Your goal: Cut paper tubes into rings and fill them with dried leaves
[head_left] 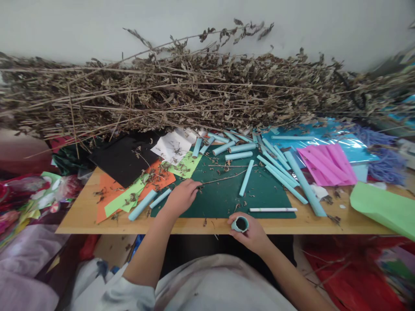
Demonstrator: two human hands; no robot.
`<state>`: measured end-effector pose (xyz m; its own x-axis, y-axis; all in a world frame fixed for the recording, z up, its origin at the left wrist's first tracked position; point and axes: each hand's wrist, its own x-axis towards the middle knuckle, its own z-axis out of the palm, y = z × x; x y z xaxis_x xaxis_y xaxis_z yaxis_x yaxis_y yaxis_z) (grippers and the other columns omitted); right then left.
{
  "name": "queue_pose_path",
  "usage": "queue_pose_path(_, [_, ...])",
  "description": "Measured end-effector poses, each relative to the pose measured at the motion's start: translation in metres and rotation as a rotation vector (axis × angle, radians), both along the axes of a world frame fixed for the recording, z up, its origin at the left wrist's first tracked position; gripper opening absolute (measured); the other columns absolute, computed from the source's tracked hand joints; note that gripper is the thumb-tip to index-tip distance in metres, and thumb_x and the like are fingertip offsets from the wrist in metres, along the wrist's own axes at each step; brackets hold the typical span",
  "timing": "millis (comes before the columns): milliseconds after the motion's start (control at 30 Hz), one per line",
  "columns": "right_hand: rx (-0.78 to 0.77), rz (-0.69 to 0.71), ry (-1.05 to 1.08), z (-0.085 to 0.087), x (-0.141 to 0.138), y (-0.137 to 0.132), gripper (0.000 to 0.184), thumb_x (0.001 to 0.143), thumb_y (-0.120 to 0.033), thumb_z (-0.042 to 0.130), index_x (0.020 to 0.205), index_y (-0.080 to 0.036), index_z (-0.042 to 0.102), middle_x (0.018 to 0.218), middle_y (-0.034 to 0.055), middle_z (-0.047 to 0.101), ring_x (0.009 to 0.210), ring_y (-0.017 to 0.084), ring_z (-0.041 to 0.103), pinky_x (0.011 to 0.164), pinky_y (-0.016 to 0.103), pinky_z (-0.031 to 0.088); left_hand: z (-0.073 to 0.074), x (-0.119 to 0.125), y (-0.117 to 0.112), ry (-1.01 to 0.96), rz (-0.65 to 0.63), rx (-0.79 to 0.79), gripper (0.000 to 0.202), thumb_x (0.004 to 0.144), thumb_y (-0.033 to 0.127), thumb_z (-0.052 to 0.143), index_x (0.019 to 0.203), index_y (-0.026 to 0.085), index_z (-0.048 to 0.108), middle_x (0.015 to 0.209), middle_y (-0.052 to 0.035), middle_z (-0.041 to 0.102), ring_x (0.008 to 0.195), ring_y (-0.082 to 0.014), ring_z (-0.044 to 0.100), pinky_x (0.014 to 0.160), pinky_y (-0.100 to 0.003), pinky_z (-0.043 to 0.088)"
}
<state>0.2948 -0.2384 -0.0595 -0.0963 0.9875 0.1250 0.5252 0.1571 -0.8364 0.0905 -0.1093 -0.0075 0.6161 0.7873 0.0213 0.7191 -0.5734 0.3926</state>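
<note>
One hand round a tube, the other at a twig

Our right hand (254, 235) is curled round a short pale-blue tube (235, 225) at the table's front edge, fingers and thumb closed on its sides and its open end facing up towards us. The inside shows dark; we cannot tell whether anything fills it. Our left hand (183, 196) is over the green mat (220, 205), its fingers drawn together with the tips at the near end of a thin dry twig (223, 178). Whether they pinch the twig or only touch it, we cannot tell.

We judge the step in hand to be a two-handed one: the right steadies the tube while the left works at the dry plant bits. From here, the left calls for a fine, light pinch, since the twig looks brittle, and the right for a grip that does not crush the tube.

Further out, a white stick (273, 210) lies along the mat's front edge, right of the tube, and a loose blue tube (247, 178) lies beyond the twig's far end. More blue tubes (240, 148) are heaped behind, near a pink sheet (326, 164); a black sheet (125, 157) lies to the left. Dried stalks (194, 95) bank up along the back of the table (340, 220).
</note>
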Motion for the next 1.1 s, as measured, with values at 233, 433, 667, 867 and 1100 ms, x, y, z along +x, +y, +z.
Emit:
queue_pose_path(233, [-0.006,0.023,0.001,-0.003,0.001,0.000,0.016,0.067,-0.030,0.053,0.079,-0.019,0.054,0.080,0.0070,0.063,0.077,0.021,0.059,0.069,0.033,0.046,0.003,-0.027,0.007,0.082,0.068,0.060,0.026,0.081,0.020,0.035,0.093,0.017,0.058,0.087,-0.0066,0.054,0.082,-0.0174,0.050,0.076,-0.029,0.041])
queue_pose_path(433, [-0.004,0.016,-0.005,-0.002,0.000,0.000,0.015,0.067,-0.029,0.053,0.079,-0.019,0.054,0.079,0.0066,0.063,0.077,0.021,0.059,0.069,0.033,0.046,-0.004,-0.015,0.004,0.203,-0.024,0.052,0.024,0.080,0.019,0.036,0.090,0.019,0.058,0.087,-0.0065,0.054,0.082,-0.0178,0.050,0.074,-0.028,0.040])
queue_pose_path(667, [0.019,0.019,-0.010,-0.003,-0.001,0.000,0.016,0.067,-0.028,0.053,0.081,-0.019,0.053,0.081,0.0074,0.063,0.079,0.021,0.058,0.071,0.033,0.045,-0.003,-0.009,0.007,0.319,-0.094,0.042,0.023,0.077,0.014,0.038,0.087,0.019,0.058,0.082,-0.0062,0.053,0.079,-0.0181,0.050,0.069,-0.028,0.039])
queue_pose_path(867, [0.038,0.012,-0.003,-0.003,-0.001,0.000,0.017,0.067,-0.029,0.053,0.081,-0.019,0.053,0.079,0.0073,0.063,0.076,0.021,0.059,0.068,0.034,0.046,0.003,-0.011,0.006,0.197,-0.073,0.014,0.014,0.072,0.011,0.043,0.074,0.017,0.055,0.079,-0.0045,0.052,0.077,-0.0167,0.048,0.069,-0.027,0.038])
queue_pose_path(1100, [0.043,0.008,-0.014,-0.005,0.000,0.000,0.018,0.067,-0.030,0.055,0.080,-0.018,0.053,0.079,0.0093,0.063,0.078,0.023,0.059,0.069,0.036,0.047,-0.001,-0.007,-0.004,-0.153,0.098,-0.122,0.016,0.071,0.029,0.054,0.065,0.017,0.046,0.066,0.0020,0.047,0.059,-0.0102,0.042,0.054,-0.020,0.033])
